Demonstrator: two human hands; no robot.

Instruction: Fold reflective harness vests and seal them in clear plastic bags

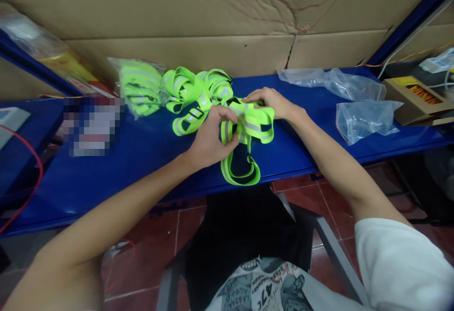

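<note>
A neon-green reflective strap bundle (246, 119) with grey stripes is between my two hands near the front of the blue table. My left hand (213, 138) pinches its left side, thumb below and fingers above. My right hand (271, 100) grips the far side, its fingertips partly hidden behind the bundle. From the bundle a loose strap loop (241, 178) hangs toward the table's front edge. Just behind my left hand lie more neon-green reflective straps (182, 89), loosely coiled, with a black buckle among them.
A clear bag of folded green straps (140, 86) lies at the back left. Clear plastic bags (365, 119) rest on the right of the blue table (142, 150). An open cardboard box (407, 98) stands farther right. Cardboard (177, 8) covers the wall behind.
</note>
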